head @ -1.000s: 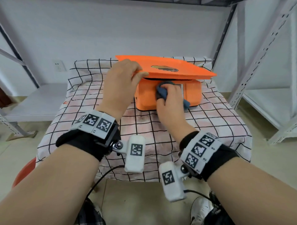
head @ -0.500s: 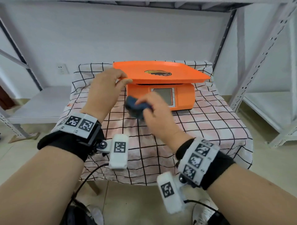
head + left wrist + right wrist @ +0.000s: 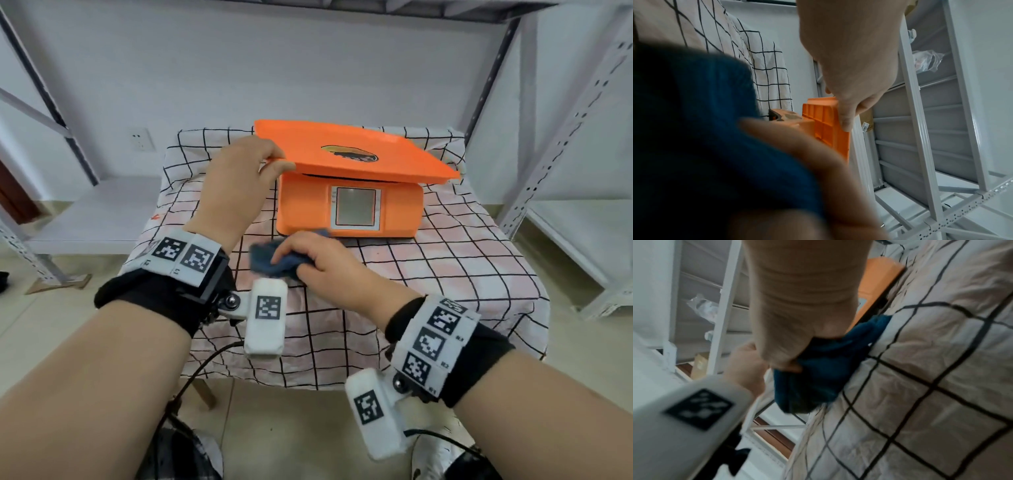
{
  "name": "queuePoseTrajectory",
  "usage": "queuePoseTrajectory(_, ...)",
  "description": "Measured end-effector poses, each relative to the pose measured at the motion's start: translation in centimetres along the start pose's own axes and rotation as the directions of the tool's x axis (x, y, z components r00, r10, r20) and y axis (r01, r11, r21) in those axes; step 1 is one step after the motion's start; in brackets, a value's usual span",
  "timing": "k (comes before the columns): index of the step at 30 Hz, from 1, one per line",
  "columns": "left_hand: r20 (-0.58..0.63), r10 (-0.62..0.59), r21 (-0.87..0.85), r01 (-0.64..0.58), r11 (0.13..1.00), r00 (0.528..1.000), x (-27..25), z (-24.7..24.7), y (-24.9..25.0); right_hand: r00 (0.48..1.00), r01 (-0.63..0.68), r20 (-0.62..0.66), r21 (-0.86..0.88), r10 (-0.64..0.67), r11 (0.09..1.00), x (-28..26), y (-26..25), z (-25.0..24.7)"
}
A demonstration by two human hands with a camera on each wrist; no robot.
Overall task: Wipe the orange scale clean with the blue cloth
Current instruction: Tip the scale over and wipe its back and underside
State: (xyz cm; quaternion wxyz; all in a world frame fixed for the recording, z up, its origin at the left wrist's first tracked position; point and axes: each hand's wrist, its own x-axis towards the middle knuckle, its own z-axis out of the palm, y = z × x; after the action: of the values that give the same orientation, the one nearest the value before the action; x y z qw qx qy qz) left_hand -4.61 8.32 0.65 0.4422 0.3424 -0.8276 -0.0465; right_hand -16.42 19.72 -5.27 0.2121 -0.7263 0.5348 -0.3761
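Checked tablecloth (image 3: 445, 260), seemingly bunched blue cloth (image 3: 270, 262)

Blue cloth (image 3: 274, 262) half hidden under right hand (image 3: 323, 265), below orange scale (image 3: 349, 192). Left-wrist view: cloth blurred, cut by left edge. Scale label print (image 3: 349, 153) unreadable.

Left hand (image 3: 851, 53) pinches the edge of the orange plastic scale's ribbed platter (image 3: 826, 123), thumb on the rim. Crumpled dark-blue cloth (image 3: 694, 129) fills the lower left, blurred, right hand (image 3: 807, 162) against it. Black-grid white tablecloth (image 3: 764, 68) behind; grey metal shelving (image 3: 920, 129) on the right.
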Motion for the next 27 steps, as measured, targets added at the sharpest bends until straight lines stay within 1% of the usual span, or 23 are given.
queuePoseTrajectory(1,-0.002,-0.008,-0.002,0.008,1.000,1.000,0.0,0.0,0.0,0.999,0.015,-0.031,0.003,-0.015,1.000,-0.1,-0.5,-0.3)
queuePoseTrajectory(2,-0.004,-0.018,-0.008,0.018,1.000,1.000,0.0,0.0,0.0,0.989,0.023,-0.148,0.004,-0.022,1.000,-0.1,-0.8,-0.8)
queuePoseTrajectory(3,-0.006,-0.029,-0.017,0.029,0.999,1.000,0.0,0.0,0.0,0.948,0.019,-0.317,0.020,-0.012,1.000,0.0,-1.0,-1.5)
queuePoseTrajectory(4,-0.005,-0.039,-0.026,0.039,0.999,0.999,0.0,0.0,0.1,0.870,0.006,-0.492,0.055,0.022,0.998,0.0,-1.0,-2.2)
queuePoseTrajectory(5,-0.002,-0.050,-0.030,0.049,0.998,0.999,-0.1,0.0,0.1,0.765,-0.012,-0.640,0.097,0.071,0.995,0.1,-0.4,-3.2)
queuePoseTrajectory(6,0.000,-0.059,-0.028,0.058,0.998,0.998,0.0,0.0,0.2,0.644,-0.041,-0.754,0.137,0.131,0.990,0.1,0.4,-4.3)
queuePoseTrajectory(7,0.000,-0.066,-0.025,0.066,0.997,0.998,0.0,0.0,0.2,0.517,-0.085,-0.834,0.172,0.191,0.981,0.1,1.5,-5.5)
queuePoseTrajectory(8,-0.001,-0.071,-0.025,0.071,0.997,0.997,0.0,0.0,0.3,0.404,-0.144,-0.882,0.199,0.241,0.969,-0.1,2.7,-6.6)
queuePoseTrajectory(9,-0.005,-0.070,-0.027,0.070,0.997,0.998,-0.1,0.0,0.4,0.321,-0.221,-0.905,0.216,0.280,0.951,-0.4,4.0,-7.6)
queuePoseTrajectory(10,-0.010,-0.067,-0.030,0.067,0.997,0.998,-0.1,0.0,0.6,0.278,-0.325,-0.907,0.221,0.316,0.920,-0.6,5.4,-8.4)
queuePoseTrajectory(11,-0.015,-0.063,-0.030,0.063,0.998,0.998,-0.1,0.1,0.8,0.281,-0.447,-0.892,0.204,0.354,0.871,-0.6,6.4,-8.7)
queuePoseTrajectory(12,-0.019,-0.060,-0.031,0.060,0.998,0.998,-0.2,0.2,1.0,0.320,-0.553,-0.865,0.160,0.386,0.817,-0.6,7.1,-8.7)
queuePoseTrajectory(13,-0.024,-0.057,-0.033,0.056,0.998,0.998,-0.2,0.4,1.1,0.379,-0.617,-0.835,0.095,0.400,0.781,-0.4,7.4,-8.3)
queuePoseTrajectory(15,-0.036,-0.035,-0.037,0.034,0.999,0.999,-0.2,0.7,1.5,0.490,-0.642,-0.778,-0.015,0.394,0.767,0.1,6.9,-6.9)
queuePoseTrajectory(17,-0.033,0.006,-0.029,-0.007,1.000,0.999,-0.2,1.0,2.0,0.576,-0.619,-0.715,-0.067,0.395,0.783,0.5,5.5,-4.9)
queuePoseTrajectory(19,-0.032,0.038,-0.018,-0.038,0.999,0.999,-0.1,1.3,2.5,0.668,-0.556,-0.647,-0.105,0.368,0.825,0.9,3.9,-2.8)
queuePoseTrajectory(21,-0.047,0.036,-0.025,-0.037,0.999,0.998,0.0,1.4,2.8,0.758,-0.421,-0.581,-0.090,0.296,0.903,1.0,2.1,-1.6)
queuePoseTrajectory(22,-0.052,0.025,-0.032,-0.027,0.999,0.998,0.0,1.3,2.7,0.812,-0.346,-0.511,-0.033,0.282,0.938,0.8,1.2,-1.3)
queuePoseTrajectory(24,-0.057,0.003,-0.036,-0.005,0.999,0.998,0.0,1.1,2.4,0.930,-0.214,-0.283,0.108,0.236,0.971,0.1,-0.3,-1.2)
queuePoseTrajectory(25,-0.060,-0.003,-0.034,0.001,0.999,0.998,0.0,1.0,2.3,0.959,-0.173,-0.197,0.154,0.202,0.973,-0.1,-0.8,-1.3)
queuePoseTrajectory(26,-0.062,-0.008,-0.031,0.007,1.000,0.998,0.0,0.9,2.2,0.964,-0.134,-0.205,0.180,0.171,0.974,-0.3,-1.2,-1.4)
queuePoseTrajectory(27,-0.065,-0.017,-0.030,0.015,0.999,0.998,0.1,0.8,2.1,0.939,-0.088,-0.310,0.206,0.151,0.975,-0.3,-1.3,-1.8)
